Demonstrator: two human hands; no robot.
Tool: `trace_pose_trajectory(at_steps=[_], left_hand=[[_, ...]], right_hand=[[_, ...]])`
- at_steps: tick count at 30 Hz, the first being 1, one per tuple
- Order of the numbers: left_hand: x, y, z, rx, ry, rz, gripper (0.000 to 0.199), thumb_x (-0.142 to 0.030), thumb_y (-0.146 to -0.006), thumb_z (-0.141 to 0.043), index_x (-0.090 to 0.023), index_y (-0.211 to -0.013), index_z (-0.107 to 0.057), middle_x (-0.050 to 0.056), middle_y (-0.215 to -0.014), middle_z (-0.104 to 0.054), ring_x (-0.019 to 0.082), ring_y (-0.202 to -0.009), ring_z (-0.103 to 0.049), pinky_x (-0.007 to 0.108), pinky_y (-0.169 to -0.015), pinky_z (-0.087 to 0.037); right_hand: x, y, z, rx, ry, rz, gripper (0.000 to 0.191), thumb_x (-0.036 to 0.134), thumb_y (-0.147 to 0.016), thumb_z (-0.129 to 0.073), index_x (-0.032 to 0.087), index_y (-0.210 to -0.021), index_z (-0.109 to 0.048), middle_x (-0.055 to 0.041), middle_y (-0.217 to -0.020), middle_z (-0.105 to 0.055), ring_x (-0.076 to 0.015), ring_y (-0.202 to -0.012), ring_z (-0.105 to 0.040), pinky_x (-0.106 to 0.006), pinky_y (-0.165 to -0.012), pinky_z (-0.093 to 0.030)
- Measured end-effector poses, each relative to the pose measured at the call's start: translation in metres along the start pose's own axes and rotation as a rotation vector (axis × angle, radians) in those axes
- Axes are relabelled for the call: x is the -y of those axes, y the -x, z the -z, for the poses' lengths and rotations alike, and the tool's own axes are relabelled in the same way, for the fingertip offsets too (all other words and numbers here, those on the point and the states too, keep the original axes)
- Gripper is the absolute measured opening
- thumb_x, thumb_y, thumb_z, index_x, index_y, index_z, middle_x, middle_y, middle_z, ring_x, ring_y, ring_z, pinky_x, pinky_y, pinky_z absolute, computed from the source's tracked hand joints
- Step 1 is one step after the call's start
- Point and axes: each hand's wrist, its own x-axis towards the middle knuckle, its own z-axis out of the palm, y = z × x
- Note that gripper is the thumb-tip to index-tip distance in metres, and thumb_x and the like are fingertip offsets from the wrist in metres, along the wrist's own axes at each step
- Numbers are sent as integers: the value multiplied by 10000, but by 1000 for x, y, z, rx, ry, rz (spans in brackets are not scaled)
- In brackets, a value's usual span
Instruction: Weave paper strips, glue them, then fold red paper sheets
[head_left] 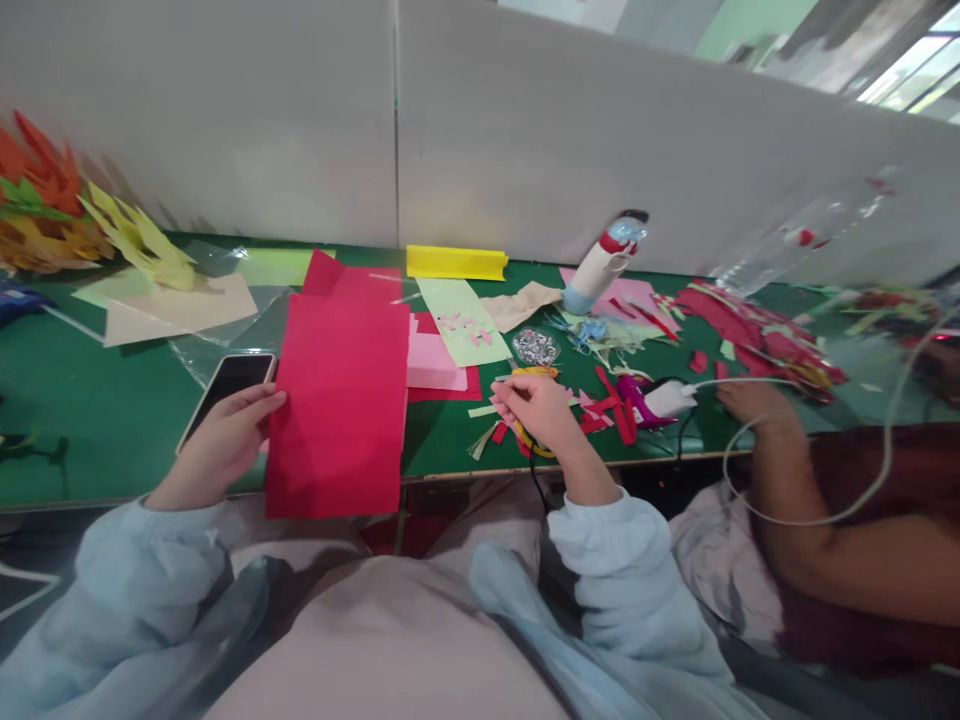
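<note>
My left hand (232,440) pinches the left edge of a large red paper sheet (341,400), with the thumb on top. The sheet hangs a little over the table's front edge, and another red piece shows behind its top. My right hand (534,405) is closed above the table, fingertips pressed together; what they hold, if anything, I cannot make out. Close to that hand are yellow loops (536,371), partly hidden by it, and red paper scraps (619,410). Pink paper (435,362) lies just right of the big sheet.
A phone (229,390) lies beside my left hand. Behind stand a bottle (600,265), a dish of small silvery bits (535,347) and a light green sheet (465,320). A purple tool (643,405) with a white plug lies right. Another person's hand (757,400) rests farther right.
</note>
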Motion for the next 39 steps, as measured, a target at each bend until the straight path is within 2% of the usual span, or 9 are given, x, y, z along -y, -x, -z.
trace_pose_trajectory(at_steps=[7, 10, 13, 16, 24, 27, 31, 35, 39], left_hand=[[14, 17, -28, -74, 240, 64, 221, -102, -724, -698, -152, -935, -652, -9, -747, -716, 122, -593, -656, 206, -529, -548], [18, 26, -41, -72, 361, 22, 233, -57, -679, -682, -192, -862, -630, -67, -650, -656, 62, -475, -549, 151, -466, -492], [27, 30, -51, -90, 450, 18, 174, -52, -692, -635, -185, -659, -528, -101, -461, -459, 27, -385, -405, 106, -424, -430], [42, 33, -59, -126, 506, 26, 218, -91, -721, -628, -185, -598, -475, -102, -425, -400, 29, -408, -433, 110, -503, -490], [82, 60, -84, -133, 538, 1, 140, -145, -697, -694, -195, -701, -563, -81, -617, -613, 54, -638, -624, 181, -736, -586], [89, 69, -88, -84, 502, -11, 150, -182, -694, -721, -199, -725, -575, -76, -633, -628, 79, -681, -655, 238, -785, -603], [93, 78, -86, 37, 404, -12, 241, -287, -674, -787, -188, -744, -579, -42, -667, -656, 147, -708, -705, 342, -787, -622], [96, 85, -78, 153, 272, -30, 355, -419, -668, -813, -180, -827, -603, 26, -816, -722, 220, -807, -750, 320, -713, -615], [100, 91, -64, 305, 71, -50, 374, -470, -687, -801, -166, -824, -631, 83, -833, -748, 195, -682, -726, 292, -620, -595]], right_hand=[[18, 23, -27, 25, 130, 2, 285, 394, -853, -651, 204, -641, -647, 0, -597, -686, -140, -551, -625, -270, -610, -495], [27, 33, -42, 21, 274, 90, 181, 293, -836, -704, 215, -675, -680, 27, -602, -688, -127, -567, -619, -321, -816, -508], [34, 40, -53, 14, 342, 153, 82, 232, -836, -717, 220, -757, -702, 15, -709, -725, -138, -645, -641, -291, -784, -497], [40, 47, -59, 24, 364, 246, 41, 190, -868, -684, 216, -840, -700, -5, -836, -742, -149, -756, -659, -264, -735, -483], [33, 64, -72, 1, 648, 509, 185, 358, -916, -666, 199, -1002, -704, -75, -989, -707, -241, -981, -600, -373, -870, -449], [22, 67, -77, 9, 725, 528, 256, 397, -885, -699, 200, -1047, -703, -84, -1027, -691, -255, -995, -584, -391, -862, -447], [9, 69, -83, 38, 772, 558, 173, 315, -908, -676, 212, -1044, -703, -85, -1053, -680, -243, -1009, -569, -387, -881, -445], [-3, 71, -87, 26, 774, 570, 142, 256, -960, -586, 203, -997, -713, -75, -1007, -687, -219, -963, -571, -360, -866, -445], [-12, 74, -91, -13, 792, 571, 215, 240, -991, -517, 190, -948, -722, -74, -950, -695, -214, -920, -573, -356, -841, -442]])
